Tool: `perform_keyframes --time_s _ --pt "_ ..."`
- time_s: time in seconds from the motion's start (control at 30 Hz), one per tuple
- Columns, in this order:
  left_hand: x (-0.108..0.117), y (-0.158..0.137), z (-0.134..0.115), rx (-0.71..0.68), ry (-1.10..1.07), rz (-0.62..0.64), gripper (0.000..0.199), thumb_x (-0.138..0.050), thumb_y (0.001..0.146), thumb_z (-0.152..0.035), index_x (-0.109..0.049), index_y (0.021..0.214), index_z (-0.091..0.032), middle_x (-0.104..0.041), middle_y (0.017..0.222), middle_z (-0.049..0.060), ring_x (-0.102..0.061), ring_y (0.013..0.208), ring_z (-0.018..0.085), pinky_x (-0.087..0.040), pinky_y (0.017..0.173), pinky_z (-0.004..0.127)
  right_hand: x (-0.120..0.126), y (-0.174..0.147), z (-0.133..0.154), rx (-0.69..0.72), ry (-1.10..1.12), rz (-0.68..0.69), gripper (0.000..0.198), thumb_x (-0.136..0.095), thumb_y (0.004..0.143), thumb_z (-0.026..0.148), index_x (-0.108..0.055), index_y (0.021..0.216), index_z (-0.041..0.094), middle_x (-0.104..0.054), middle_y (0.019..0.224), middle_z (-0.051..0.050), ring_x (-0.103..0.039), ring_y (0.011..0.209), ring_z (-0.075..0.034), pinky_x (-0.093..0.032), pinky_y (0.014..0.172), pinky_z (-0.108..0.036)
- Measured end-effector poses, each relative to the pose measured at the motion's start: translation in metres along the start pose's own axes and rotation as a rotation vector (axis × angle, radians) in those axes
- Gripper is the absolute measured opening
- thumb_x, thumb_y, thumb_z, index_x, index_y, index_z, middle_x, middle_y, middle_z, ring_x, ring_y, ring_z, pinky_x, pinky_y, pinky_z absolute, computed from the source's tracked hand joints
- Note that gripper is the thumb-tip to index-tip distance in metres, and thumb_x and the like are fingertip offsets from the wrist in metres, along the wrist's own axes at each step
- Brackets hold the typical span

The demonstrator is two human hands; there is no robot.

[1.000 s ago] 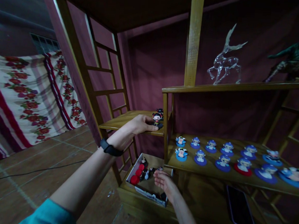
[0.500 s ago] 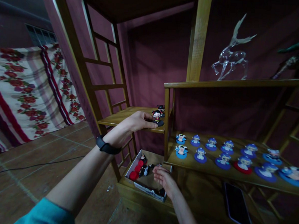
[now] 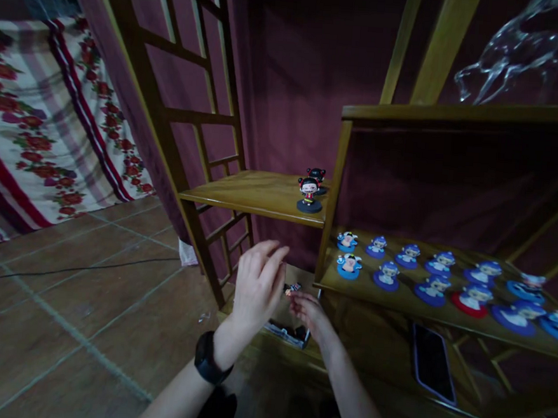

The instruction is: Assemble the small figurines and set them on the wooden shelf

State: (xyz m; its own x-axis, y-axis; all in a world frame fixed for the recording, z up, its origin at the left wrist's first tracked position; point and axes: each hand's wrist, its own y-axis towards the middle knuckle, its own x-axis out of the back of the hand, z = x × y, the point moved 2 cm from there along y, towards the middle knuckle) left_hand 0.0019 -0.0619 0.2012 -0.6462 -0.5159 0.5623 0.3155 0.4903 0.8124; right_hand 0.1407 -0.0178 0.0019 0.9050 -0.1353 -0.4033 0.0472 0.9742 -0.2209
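Note:
Over the cardboard box (image 3: pixel 293 341), my right hand (image 3: pixel 310 312) pinches a small figurine (image 3: pixel 292 291) with dark and pale parts. My left hand (image 3: pixel 258 281), a black band on its wrist, hovers just left of that figurine with loosely bent fingers apart and nothing visible in it. It covers much of the box and its contents. On the small wooden shelf (image 3: pixel 252 189) above, a black-haired figurine (image 3: pixel 309 197) stands upright on a dark round base near the front right edge. A similar figurine (image 3: pixel 316 175) stands behind it, partly hidden.
To the right, a lower shelf (image 3: pixel 350 286) carries two rows of figurines on blue, purple and red bases. A phone (image 3: pixel 434 363) lies below them. A clear glass deer (image 3: pixel 514 57) stands on the upper shelf. A wooden lattice side (image 3: pixel 199 117) bounds the left.
My left hand has let go of the front black-haired figurine on the small shelf and come down towards the box. My right hand now holds a figurine. The view has shifted.

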Motion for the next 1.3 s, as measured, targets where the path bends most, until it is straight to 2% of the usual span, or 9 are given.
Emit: perform_keyframes --time_s 0.1,0.2,0.27,0.33,0.43,0.5,0.73,0.97,1.3 --pt "-0.045 -0.051 0.018 -0.132 0.062 0.323 0.029 -0.043 0.084 -0.015 -0.054 0.11 -0.017 -0.052 0.118 0.012 -0.042 0.115 0.024 -0.034 0.095 0.041 0.004 0.011 -0.001 0.089 -0.327 -0.105 0.019 -0.056 0.068 0.03 -0.063 0.082 0.019 -0.067 0.077 -0.003 -0.06 0.067 -0.016 -0.048 0.065 -0.031" --pt "-0.086 -0.089 0.033 -0.247 0.083 0.533 0.02 -0.045 0.083 -0.015 -0.058 0.099 -0.015 -0.053 0.116 0.012 -0.039 0.119 0.022 -0.03 0.099 0.039 0.01 0.022 -0.008 0.11 -0.506 -0.137 0.016 -0.052 0.071 0.024 -0.062 0.083 0.02 -0.066 0.085 -0.003 -0.059 0.08 -0.018 -0.046 0.076 -0.033" --pt "-0.107 -0.107 0.04 -0.279 0.09 0.604 0.016 -0.046 0.084 -0.014 -0.059 0.092 -0.015 -0.056 0.11 0.01 -0.039 0.119 0.021 -0.028 0.1 0.039 0.014 0.024 -0.013 0.126 -0.624 -0.129 0.02 -0.05 0.071 0.016 -0.062 0.087 0.02 -0.064 0.096 -0.005 -0.055 0.093 -0.018 -0.04 0.087 -0.032" --pt "-0.122 -0.119 0.045 -0.296 0.093 0.643 0.015 -0.046 0.084 -0.014 -0.06 0.089 -0.015 -0.057 0.106 0.009 -0.04 0.118 0.02 -0.028 0.1 0.04 0.017 0.023 -0.017 0.159 -0.922 -0.092 0.026 -0.048 0.072 0.011 -0.062 0.092 0.017 -0.061 0.104 -0.009 -0.051 0.103 -0.02 -0.034 0.094 -0.031" --pt "-0.138 -0.13 0.051 -0.306 0.088 0.672 0.014 -0.047 0.083 -0.015 -0.061 0.087 -0.015 -0.059 0.104 0.009 -0.043 0.115 0.02 -0.027 0.1 0.04 0.013 0.017 -0.024 0.159 -1.476 0.05 0.029 -0.044 0.076 0.011 -0.061 0.098 0.014 -0.06 0.108 -0.013 -0.048 0.109 -0.022 -0.03 0.096 -0.032" --pt "-0.144 -0.135 0.054 -0.307 0.077 0.7 0.013 -0.049 0.083 -0.015 -0.062 0.084 -0.015 -0.059 0.102 0.009 -0.045 0.111 0.019 -0.027 0.1 0.039 0.008 0.012 -0.029 0.098 -1.661 0.164 0.029 -0.042 0.079 0.014 -0.062 0.099 0.014 -0.061 0.107 -0.014 -0.051 0.107 -0.022 -0.03 0.094 -0.032" --pt "-0.155 -0.148 0.06 -0.261 0.087 0.741 0.014 -0.05 0.082 -0.014 -0.064 0.083 -0.012 -0.061 0.101 0.011 -0.044 0.111 0.023 -0.026 0.098 0.041 -0.005 0.011 -0.036 -0.011 -1.813 0.227 0.032 -0.037 0.082 0.022 -0.064 0.098 0.014 -0.062 0.109 -0.016 -0.055 0.104 -0.023 -0.037 0.086 -0.032" --pt "-0.161 -0.156 0.059 -0.201 0.06 0.805 0.016 -0.05 0.082 -0.016 -0.065 0.082 -0.012 -0.061 0.102 0.012 -0.045 0.11 0.023 -0.026 0.096 0.042 0.005 0.014 -0.048 -0.07 -1.862 0.196 0.036 -0.036 0.083 0.022 -0.058 0.11 0.013 -0.053 0.125 -0.015 -0.044 0.119 -0.022 -0.03 0.096 -0.033" --pt "-0.157 -0.153 0.056 -0.145 0.04 0.857 0.017 -0.048 0.082 -0.013 -0.065 0.082 -0.012 -0.061 0.1 0.012 -0.046 0.106 0.023 -0.028 0.093 0.041 0.007 0.012 -0.044 -0.085 -1.854 0.216 0.03 -0.037 0.083 0.021 -0.058 0.105 0.015 -0.06 0.115 -0.014 -0.052 0.109 -0.022 -0.035 0.089 -0.032"
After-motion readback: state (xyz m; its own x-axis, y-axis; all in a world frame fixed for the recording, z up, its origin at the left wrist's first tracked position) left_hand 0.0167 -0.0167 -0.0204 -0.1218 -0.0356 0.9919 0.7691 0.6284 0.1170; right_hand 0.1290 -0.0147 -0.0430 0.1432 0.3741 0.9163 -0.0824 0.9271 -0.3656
